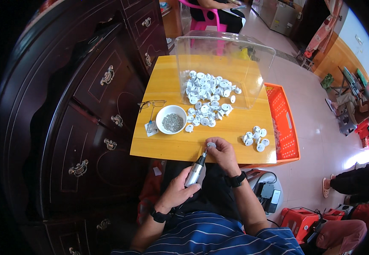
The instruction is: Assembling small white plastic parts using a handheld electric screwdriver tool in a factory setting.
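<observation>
My left hand [177,191] is wrapped round a silver and black electric screwdriver [195,171], its tip pointing up and away from me. My right hand [222,155] pinches a small white round plastic part [211,145] right at the screwdriver's tip, over the near edge of the yellow table [163,146]. Whether a screw sits between tip and part is too small to tell. A white bowl [160,126] of small metal screws [172,122] stands beyond my left hand. Beyond my right hand lies a small group of similar white parts [256,135].
A transparent plastic bin [252,72] lies on its side with a big heap of white parts [203,87] spilling out. Eyeglasses [152,103] rest by the bowl. An orange crate [287,131] stands right of the table, dark drawers [103,97] at left. Other people sit farther off.
</observation>
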`<state>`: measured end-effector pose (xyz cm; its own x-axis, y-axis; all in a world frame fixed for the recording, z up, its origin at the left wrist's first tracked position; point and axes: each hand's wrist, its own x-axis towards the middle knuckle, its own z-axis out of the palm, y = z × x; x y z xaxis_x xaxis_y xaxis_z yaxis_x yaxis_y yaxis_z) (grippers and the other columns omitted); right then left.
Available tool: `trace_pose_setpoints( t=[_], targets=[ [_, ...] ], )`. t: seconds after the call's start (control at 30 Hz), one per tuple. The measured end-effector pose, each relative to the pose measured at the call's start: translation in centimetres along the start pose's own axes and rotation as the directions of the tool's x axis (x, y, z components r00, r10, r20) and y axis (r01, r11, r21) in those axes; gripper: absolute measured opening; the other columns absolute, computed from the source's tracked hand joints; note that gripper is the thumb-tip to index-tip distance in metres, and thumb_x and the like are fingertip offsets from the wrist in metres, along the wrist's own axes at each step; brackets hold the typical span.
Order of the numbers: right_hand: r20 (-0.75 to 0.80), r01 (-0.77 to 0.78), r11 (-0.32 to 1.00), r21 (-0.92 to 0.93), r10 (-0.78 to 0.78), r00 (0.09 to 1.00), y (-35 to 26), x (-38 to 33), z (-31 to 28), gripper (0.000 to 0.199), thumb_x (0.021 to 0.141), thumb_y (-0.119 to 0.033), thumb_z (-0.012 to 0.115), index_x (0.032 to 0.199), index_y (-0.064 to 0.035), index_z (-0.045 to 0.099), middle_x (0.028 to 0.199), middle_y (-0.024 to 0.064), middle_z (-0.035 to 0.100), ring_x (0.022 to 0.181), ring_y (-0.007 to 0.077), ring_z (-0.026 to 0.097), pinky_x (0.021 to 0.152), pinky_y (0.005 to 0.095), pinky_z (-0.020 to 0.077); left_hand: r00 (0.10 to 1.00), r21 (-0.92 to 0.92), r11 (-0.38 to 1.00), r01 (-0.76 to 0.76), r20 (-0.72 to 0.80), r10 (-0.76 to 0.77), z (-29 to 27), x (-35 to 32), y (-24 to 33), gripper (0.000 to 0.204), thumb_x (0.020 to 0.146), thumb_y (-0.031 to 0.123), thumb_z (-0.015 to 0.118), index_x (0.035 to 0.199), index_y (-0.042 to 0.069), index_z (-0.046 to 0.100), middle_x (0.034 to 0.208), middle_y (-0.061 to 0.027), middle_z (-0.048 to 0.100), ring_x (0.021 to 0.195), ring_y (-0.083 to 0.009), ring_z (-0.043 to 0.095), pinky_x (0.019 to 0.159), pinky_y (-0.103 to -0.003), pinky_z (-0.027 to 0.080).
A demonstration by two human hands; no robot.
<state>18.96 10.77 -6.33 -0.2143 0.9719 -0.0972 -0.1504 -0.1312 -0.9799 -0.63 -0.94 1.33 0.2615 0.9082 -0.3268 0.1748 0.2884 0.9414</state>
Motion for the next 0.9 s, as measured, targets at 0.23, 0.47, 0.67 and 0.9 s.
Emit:
trace_pose_setpoints(
  t=[0.23, 0.47, 0.67, 0.9],
  targets=[
    [-0.015, 0.030, 0.998, -0.051, -0.031, 0.999, 0.8, 0.2, -0.3, 0.021, 0.094, 0.001, 0.064, 0.115, 0.0003, 0.066, 0.102, 0.0011, 0.069, 0.093, 0.0094, 0.066, 0.084, 0.0252, 0.0538, 1.000, -0.007, 1.000, -0.006, 0.008, 0.006, 0.0, 0.1, -0.2, 0.060, 0.092, 0.016, 0.069, 0.146, 0.006, 0.044, 0.094, -0.0063, 0.064, 0.066, -0.0114, 0.062, 0.062, -0.028, 0.053],
    [-0.029, 0.024, 0.992, -0.121, -0.028, 0.999, 0.5, 0.0, 0.0, 0.019, 0.095, 0.000, 0.065, 0.113, -0.0009, 0.068, 0.099, 0.0005, 0.070, 0.091, 0.0090, 0.067, 0.082, 0.0253, 0.0545, 1.000, -0.016, 1.000, -0.015, -0.001, 0.015, 0.0, -0.1, -0.7, 0.060, 0.092, 0.016, 0.070, 0.146, 0.006, 0.044, 0.095, -0.0058, 0.064, 0.066, -0.0102, 0.061, 0.062, -0.027, 0.053],
    [-0.019, 0.021, 0.992, -0.122, -0.023, 1.000, 1.0, 0.0, -0.2, 0.016, 0.095, -0.002, 0.066, 0.111, -0.0015, 0.069, 0.095, -0.0004, 0.071, 0.087, 0.0080, 0.066, 0.080, 0.0246, 0.0536, 1.000, -0.062, 0.998, 0.001, 0.015, 0.000, 0.0, -0.2, -0.8, 0.056, 0.094, 0.012, 0.066, 0.145, 0.005, 0.044, 0.097, -0.0047, 0.063, 0.066, -0.0089, 0.059, 0.060, -0.025, 0.051],
    [0.003, 0.000, 0.988, -0.157, 0.000, 1.000, 0.4, -0.1, 0.0, 0.014, 0.097, 0.000, 0.064, 0.110, 0.0011, 0.068, 0.095, 0.0017, 0.071, 0.089, 0.0088, 0.066, 0.085, 0.0241, 0.0532, 0.999, -0.145, 0.989, 0.024, 0.043, -0.017, -0.3, 0.0, -1.1, 0.053, 0.095, 0.010, 0.063, 0.144, 0.003, 0.044, 0.097, -0.0039, 0.060, 0.064, -0.0079, 0.057, 0.058, -0.024, 0.050]
  ],
)
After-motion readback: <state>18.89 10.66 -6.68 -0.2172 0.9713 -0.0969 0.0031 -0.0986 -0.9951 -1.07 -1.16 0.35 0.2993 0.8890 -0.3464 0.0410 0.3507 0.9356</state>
